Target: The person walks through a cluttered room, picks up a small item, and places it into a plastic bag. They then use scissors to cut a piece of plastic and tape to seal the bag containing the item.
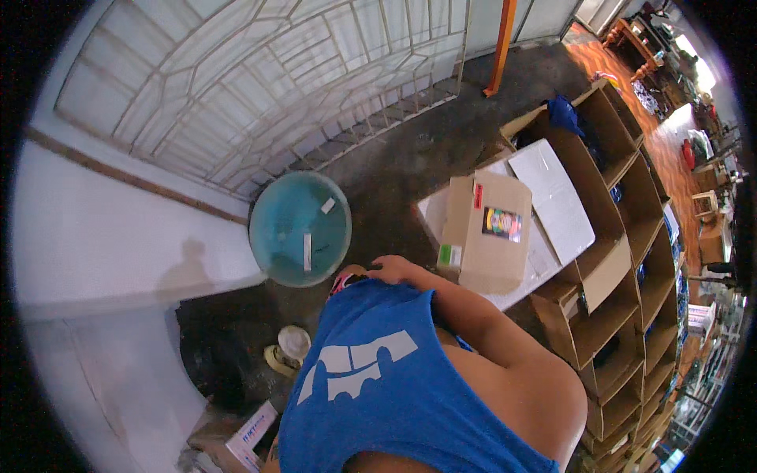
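My right hand [391, 270] is at the front of my blue sleeveless shirt [394, 378], its arm bent across from the right. Its fingers curl inward by the shirt's edge, and what they hold, if anything, is hidden. Just left of it shows a small part of my left hand [352, 270], beside a pink and dark patterned thing [339, 282] too small to name. The shirt hides the rest of that hand and its fingers. Ahead on the left stands a round teal tub [276, 209] with a white strip [307, 252] and a small white piece [328, 206] inside.
To the right, a closed brown cardboard box [481, 256] lies beside a white flat box [556, 205]. Beyond stand rows of open cardboard compartments [615, 315]. A metal grille [315, 63] leans on the far wall. A white bowl [294, 343] and an opened carton [244, 437] are lower left.
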`<state>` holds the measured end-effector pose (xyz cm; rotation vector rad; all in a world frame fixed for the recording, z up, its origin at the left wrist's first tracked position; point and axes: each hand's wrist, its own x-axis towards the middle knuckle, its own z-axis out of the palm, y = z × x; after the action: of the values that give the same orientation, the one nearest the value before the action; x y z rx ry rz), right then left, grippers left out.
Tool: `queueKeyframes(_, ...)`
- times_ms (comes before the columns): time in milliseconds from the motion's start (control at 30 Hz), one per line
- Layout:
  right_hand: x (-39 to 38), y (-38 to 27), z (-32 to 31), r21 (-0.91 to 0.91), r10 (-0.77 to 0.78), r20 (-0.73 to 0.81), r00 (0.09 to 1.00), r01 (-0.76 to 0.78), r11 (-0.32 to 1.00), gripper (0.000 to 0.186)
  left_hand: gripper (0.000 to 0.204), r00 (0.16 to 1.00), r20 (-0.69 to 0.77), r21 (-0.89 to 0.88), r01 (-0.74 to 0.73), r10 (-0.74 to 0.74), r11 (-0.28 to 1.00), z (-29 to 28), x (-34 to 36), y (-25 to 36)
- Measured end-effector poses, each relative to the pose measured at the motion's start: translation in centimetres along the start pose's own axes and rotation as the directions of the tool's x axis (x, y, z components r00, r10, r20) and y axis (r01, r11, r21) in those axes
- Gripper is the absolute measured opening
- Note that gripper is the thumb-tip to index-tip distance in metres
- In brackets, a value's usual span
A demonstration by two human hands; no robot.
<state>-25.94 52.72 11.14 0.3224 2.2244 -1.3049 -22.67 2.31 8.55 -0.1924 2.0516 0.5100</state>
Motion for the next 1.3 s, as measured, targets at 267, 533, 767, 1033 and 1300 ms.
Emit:
queueKeyframes(267,12.9,4.0,-15.6,0.213,0.085,-0.256,0.963,-0.030,0.977,0.051,0.022,0.981,0.087,0.174,-0.189,0.176,0.966,-11.3,16.8,19.9)
queueKeyframes(533,11.9,9.6,-20.3,0.648,0.554,-0.416,0.721,-0.192,0.737,0.035,0.023,0.914,0.146,0.097,-0.393,0.378,0.914,-27.0,35.8,51.6)
queueKeyframes(767,10.7,16.3,-20.1,0.061,0.317,-0.402,0.859,-0.321,0.945,0.033,0.022,0.753,0.255,0.010,-0.629,0.607,0.777,-19.2,37.4,83.7)
queueKeyframes(1033,10.2,4.7,-22.4,0.826,0.893,-0.429,0.139,0.459,0.326,0.041,0.033,0.305,0.891,0.308,-0.950,0.335,0.047,-3.3,32.0,98.2)
queueKeyframes(1300,19.6,-7.3,-21.4,0.991,0.805,-0.131,-0.578,-0.056,0.121,0.010,0.033,0.184,0.947,0.058,-0.903,-0.262,-0.426,7.2,37.3,109.6)
